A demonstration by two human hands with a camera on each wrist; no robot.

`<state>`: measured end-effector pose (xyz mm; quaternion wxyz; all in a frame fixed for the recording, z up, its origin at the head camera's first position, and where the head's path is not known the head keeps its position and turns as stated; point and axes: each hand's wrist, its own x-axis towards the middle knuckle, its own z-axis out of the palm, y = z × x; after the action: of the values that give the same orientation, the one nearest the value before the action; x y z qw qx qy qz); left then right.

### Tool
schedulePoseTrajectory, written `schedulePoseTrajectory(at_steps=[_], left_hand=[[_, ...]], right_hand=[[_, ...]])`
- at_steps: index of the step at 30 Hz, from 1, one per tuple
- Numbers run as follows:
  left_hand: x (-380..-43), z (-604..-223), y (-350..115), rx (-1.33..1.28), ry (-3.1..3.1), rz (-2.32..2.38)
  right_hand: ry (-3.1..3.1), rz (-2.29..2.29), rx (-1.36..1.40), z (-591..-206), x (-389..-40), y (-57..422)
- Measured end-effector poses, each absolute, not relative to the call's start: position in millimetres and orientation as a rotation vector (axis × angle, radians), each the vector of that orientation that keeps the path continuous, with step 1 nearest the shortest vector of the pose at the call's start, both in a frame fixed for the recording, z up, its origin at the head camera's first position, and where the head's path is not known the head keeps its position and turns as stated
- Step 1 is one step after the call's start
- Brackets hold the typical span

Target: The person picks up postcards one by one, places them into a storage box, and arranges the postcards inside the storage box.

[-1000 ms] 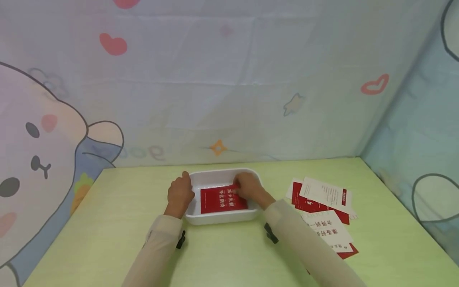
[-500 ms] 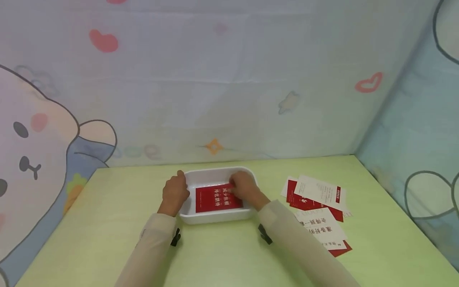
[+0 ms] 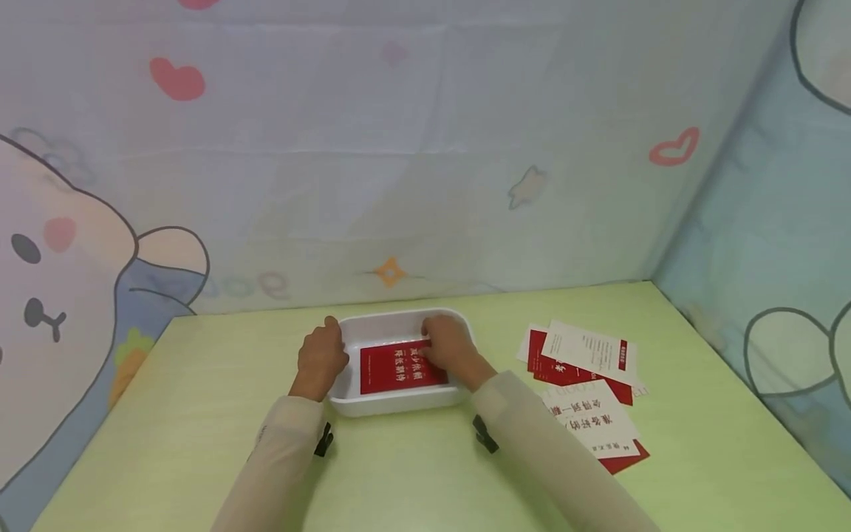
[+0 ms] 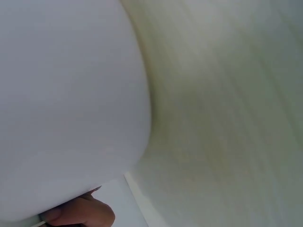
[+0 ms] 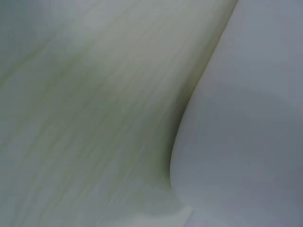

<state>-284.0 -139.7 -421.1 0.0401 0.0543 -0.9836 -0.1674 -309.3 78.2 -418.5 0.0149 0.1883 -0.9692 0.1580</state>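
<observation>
A white rectangular tray (image 3: 399, 403) sits on the table in the head view, a red card (image 3: 385, 369) with white Chinese characters lying flat inside it. My left hand (image 3: 322, 358) grips the tray's left rim; in the left wrist view a fingertip (image 4: 87, 213) shows beneath the white wall. Reaching over the right end, my right hand (image 3: 453, 349) has its thumb and curled fingers at the card's right end, partly covering it. The right wrist view holds only the tray's outer wall (image 5: 241, 142) and table; no fingers show there.
Right of the tray lies a loose spread of overlapping red and white printed cards (image 3: 588, 351), with more white cards (image 3: 592, 417) nearer, partly behind the right sleeve (image 3: 538, 436). A patterned cloth backdrop (image 3: 425, 185) rises behind the pale green table (image 3: 219, 391).
The head view has swung slightly right, so everything sits a little further left in it. Both hands, the tray and the red card keep their places relative to each other.
</observation>
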Motion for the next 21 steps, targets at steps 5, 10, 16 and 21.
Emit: schedulePoseTrajectory(at_steps=[5,10,16,21], left_hand=[[-282.9,-420.1,-137.0,0.185,-3.008,-0.496],[-284.6,-420.4,-135.5,0.223,-3.018,-0.527],[-285.6,-421.9,-136.0,0.246,-3.019,-0.511],[-284.8,-422.5,-135.0,0.234,-3.019,-0.511]], right_hand=[[-3.021,0.507,0.573,-418.6,-307.8,77.5],[-3.021,0.521,0.579,-414.3,-305.9,78.0],[-2.94,0.629,0.622,-410.5,-302.8,81.0],[-2.912,0.764,0.546,-409.9,-298.7,87.7]])
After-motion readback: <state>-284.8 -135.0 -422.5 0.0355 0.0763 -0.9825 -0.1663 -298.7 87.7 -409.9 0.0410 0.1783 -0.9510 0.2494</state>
